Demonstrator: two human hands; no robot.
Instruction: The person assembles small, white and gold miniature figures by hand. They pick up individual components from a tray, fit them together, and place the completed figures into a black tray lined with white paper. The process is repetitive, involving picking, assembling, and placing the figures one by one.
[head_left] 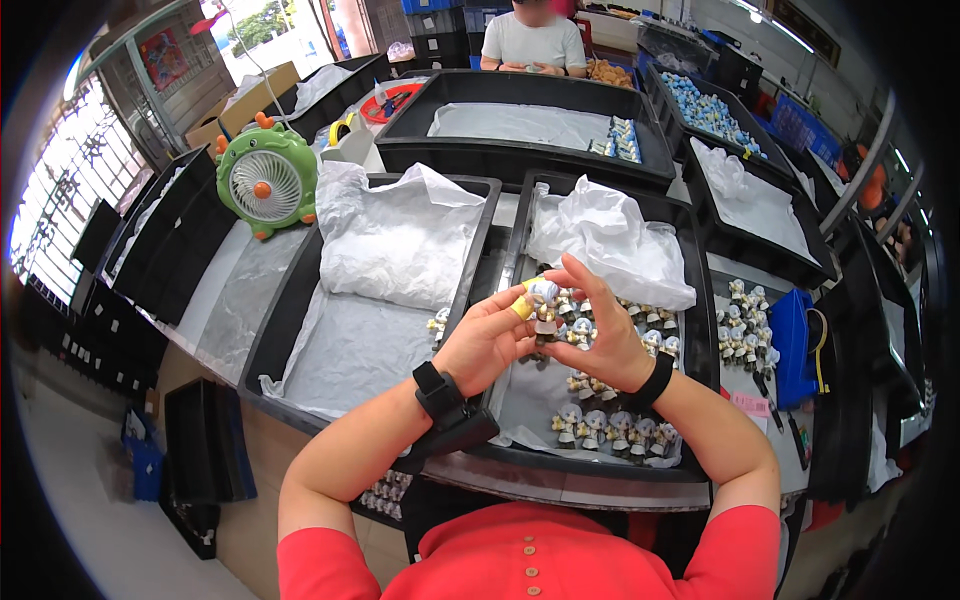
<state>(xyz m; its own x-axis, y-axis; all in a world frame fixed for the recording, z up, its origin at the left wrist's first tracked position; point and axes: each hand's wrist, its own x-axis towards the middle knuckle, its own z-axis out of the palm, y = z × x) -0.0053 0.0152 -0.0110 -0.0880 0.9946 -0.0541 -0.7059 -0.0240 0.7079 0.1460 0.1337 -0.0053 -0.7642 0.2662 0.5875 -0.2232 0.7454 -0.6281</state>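
Note:
My left hand (487, 335) is closed around a small figurine (544, 300) with pale hair, a light top and a dark base, held upright. Yellow wraps cover some of its fingertips. Beside the figurine, my right hand (612, 340) curves with thumb and forefinger wide apart. Its thumb tip is close to the figurine's base; whether they touch I cannot tell. Beneath both hands is a black tray (706, 330) holding rows of similar figurines (620, 436), partly hidden by my hands. Crumpled white paper (610, 235) covers the tray's far part.
Left of it, another black tray (268, 335) has white paper and a figurine at its right edge. A green fan (266, 180) stands behind. More figurines (745, 325) stand at the right by a blue bin (793, 345). Across the table sits a person (533, 45) in white.

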